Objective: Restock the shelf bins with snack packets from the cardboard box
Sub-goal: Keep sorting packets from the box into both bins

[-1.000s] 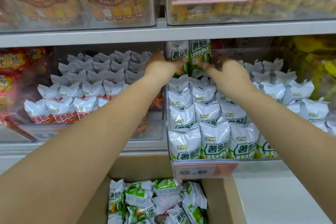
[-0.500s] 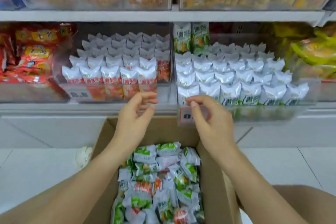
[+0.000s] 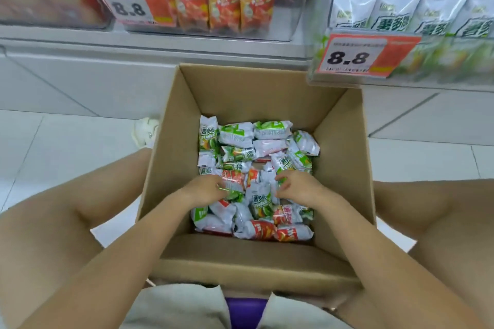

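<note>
Left hand (image 3: 207, 187) — fingers curled on a green-edged packet (image 3: 232, 192) in the cardboard box (image 3: 171, 157). Snack packets (image 3: 254, 157) heaped inside. Right hand (image 3: 298, 186) — fingers curled into the heap; grasp unclear. Shelf bins (image 3: 302, 8) above.

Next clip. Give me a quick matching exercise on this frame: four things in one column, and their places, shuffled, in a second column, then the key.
Things
1. left hand
2. red packets
3. white shoe
4. right price tag

Places
A. on the floor, left of the box
B. in the box, on the packets at its left side
C. on the front of the bin with green packets
D. standing in the shelf bin above the box's left side

Pairs: 1-B, 2-D, 3-A, 4-C
</note>
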Demonstrator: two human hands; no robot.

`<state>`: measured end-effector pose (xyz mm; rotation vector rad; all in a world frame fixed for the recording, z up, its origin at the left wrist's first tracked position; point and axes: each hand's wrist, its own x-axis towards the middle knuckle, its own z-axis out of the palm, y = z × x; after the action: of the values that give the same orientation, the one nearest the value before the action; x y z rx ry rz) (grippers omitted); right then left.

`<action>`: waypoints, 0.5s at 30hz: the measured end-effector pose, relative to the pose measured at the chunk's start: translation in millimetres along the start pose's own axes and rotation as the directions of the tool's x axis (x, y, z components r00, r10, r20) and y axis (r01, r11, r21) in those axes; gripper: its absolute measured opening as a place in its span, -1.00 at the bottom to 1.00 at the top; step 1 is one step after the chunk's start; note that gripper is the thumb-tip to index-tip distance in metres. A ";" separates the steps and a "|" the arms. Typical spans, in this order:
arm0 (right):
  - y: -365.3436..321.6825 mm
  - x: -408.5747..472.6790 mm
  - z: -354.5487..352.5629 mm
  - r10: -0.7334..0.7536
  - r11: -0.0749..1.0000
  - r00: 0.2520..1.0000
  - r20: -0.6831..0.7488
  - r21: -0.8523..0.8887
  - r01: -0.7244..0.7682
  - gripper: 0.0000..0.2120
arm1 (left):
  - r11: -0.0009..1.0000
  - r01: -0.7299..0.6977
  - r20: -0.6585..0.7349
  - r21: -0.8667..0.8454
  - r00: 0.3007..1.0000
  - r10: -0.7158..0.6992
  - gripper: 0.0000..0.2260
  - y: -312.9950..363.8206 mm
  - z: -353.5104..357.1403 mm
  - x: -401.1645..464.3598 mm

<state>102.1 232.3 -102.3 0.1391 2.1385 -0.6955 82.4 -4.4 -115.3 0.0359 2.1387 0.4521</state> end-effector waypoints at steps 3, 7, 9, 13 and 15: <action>9.2 29.1 16.3 0.076 0.995 0.997 0.032 0.059 -0.078 -0.53 | 0.993 0.054 0.028 0.102 0.998 -0.057 -0.56 -8.3 8.5 23.8; 22.4 65.0 40.3 0.114 0.991 0.993 0.036 0.065 -0.117 -0.49 | 0.997 0.071 -0.051 0.008 0.996 -0.071 -0.46 -11.8 18.9 53.2; 30.1 77.3 53.0 0.108 0.993 0.994 0.015 0.036 -0.108 -0.38 | 0.997 0.072 -0.074 0.040 0.995 -0.069 -0.40 -16.1 26.2 67.0; 39.4 89.4 73.2 0.077 0.997 0.996 -0.050 0.019 -0.076 -0.20 | 0.985 0.042 -0.025 0.166 0.999 -0.039 -0.32 -29.1 39.5 89.6; 39.0 94.1 81.7 0.073 0.996 0.996 -0.040 0.052 -0.071 -0.18 | 0.982 0.050 -0.016 0.185 0.999 -0.047 -0.29 -36.3 41.8 96.5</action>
<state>114.0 208.5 -230.2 0.2593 2.1459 -0.7097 65.6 -6.8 -225.2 0.0865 2.1819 0.2240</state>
